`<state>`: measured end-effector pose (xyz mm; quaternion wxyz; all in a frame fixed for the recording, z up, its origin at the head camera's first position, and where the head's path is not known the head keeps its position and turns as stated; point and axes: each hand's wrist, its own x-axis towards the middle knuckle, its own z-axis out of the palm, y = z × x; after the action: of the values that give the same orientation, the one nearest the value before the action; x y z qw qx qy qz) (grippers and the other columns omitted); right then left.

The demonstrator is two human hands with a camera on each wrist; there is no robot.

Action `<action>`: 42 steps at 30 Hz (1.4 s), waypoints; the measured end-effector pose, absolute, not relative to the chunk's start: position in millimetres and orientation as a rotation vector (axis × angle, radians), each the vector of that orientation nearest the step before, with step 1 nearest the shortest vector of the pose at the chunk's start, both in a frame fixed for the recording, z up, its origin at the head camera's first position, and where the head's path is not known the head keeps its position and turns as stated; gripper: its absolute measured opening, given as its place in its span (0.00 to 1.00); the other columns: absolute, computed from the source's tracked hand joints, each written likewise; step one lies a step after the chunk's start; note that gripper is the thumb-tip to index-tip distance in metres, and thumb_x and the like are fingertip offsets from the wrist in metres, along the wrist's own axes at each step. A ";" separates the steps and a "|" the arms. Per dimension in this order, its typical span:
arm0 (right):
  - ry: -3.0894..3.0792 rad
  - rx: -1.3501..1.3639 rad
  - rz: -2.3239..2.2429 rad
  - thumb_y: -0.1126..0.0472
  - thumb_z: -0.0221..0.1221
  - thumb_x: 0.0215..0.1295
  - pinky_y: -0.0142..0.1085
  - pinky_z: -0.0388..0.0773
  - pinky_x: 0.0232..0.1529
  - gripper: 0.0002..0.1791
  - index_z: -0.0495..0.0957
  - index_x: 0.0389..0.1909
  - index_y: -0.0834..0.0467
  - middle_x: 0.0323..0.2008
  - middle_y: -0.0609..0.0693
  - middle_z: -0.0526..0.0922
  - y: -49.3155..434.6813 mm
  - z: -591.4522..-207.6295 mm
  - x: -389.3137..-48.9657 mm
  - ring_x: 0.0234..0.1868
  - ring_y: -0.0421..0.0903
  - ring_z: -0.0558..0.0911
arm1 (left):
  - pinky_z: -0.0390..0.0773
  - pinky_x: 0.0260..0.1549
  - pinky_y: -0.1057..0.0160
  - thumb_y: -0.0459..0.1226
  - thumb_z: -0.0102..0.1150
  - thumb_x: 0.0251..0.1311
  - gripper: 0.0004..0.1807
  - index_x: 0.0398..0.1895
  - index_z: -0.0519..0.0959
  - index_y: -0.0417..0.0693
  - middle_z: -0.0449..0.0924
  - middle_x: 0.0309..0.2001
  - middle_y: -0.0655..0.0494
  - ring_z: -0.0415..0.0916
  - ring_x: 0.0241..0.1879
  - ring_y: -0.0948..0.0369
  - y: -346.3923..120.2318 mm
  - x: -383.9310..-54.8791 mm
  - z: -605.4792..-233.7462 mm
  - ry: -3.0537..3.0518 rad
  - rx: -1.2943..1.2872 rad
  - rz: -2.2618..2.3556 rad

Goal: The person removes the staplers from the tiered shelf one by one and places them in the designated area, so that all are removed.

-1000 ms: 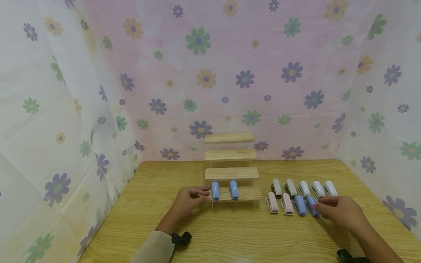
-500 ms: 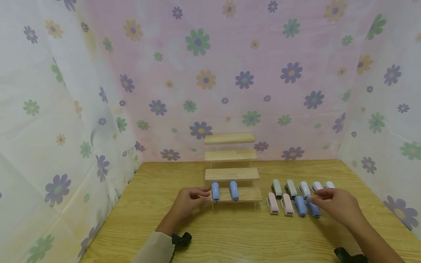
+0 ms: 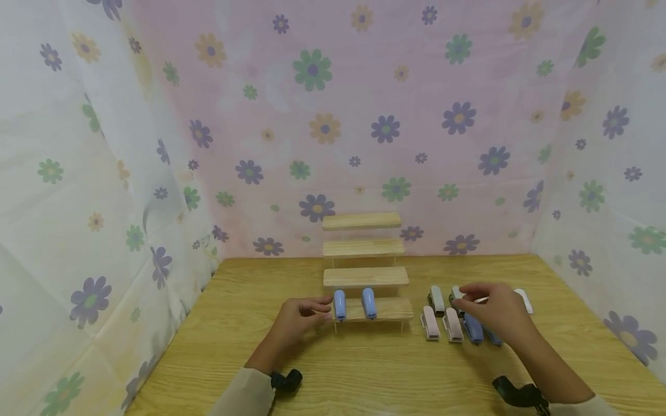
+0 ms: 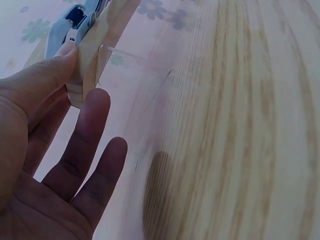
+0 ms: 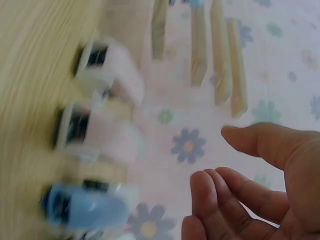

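Two small blue staplers (image 3: 339,304) stand side by side on the lowest step of a wooden tiered rack (image 3: 392,309). My left hand (image 3: 298,323) is at that step's left end, its thumb tip right at the plank beside a stapler (image 4: 59,32) in the left wrist view; the other fingers are loosely extended. Over the grouped staplers on the right hovers my right hand (image 3: 496,315), thumb and fingers apart with nothing between them. Below it are pink staplers (image 3: 429,323), blue ones (image 3: 473,329) and grey-green ones (image 3: 436,300). It hides most of the white staplers (image 3: 524,301).
Three higher steps (image 3: 365,277) of the rack rise behind the lowest one. Flower-print cloth (image 3: 354,138) hangs behind and along both sides of the wooden table (image 3: 364,370). A dark camera mount (image 3: 286,381) sits on each wrist.
My right hand has left the rightmost blue stapler, lifted and moved left over the group, still holding nothing. The left hand stays at the rack's lowest step.
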<state>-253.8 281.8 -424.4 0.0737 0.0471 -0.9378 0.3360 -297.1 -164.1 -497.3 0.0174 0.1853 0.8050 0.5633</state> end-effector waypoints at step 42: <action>-2.688 0.285 1.440 0.46 0.74 0.60 0.37 0.87 0.34 0.24 0.86 0.52 0.56 0.40 0.47 0.88 147.1 -429.3 -275.1 0.37 0.43 0.88 | 0.87 0.39 0.65 0.44 0.74 0.61 0.10 0.44 0.91 0.54 0.83 0.62 0.57 0.83 0.57 0.53 -164.4 -297.4 -498.3 2.499 0.566 1.754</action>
<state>-275.1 147.1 -429.3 0.0396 0.0930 -0.8770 0.4698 -297.4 -164.4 -498.3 0.0184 0.1823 0.8047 0.5647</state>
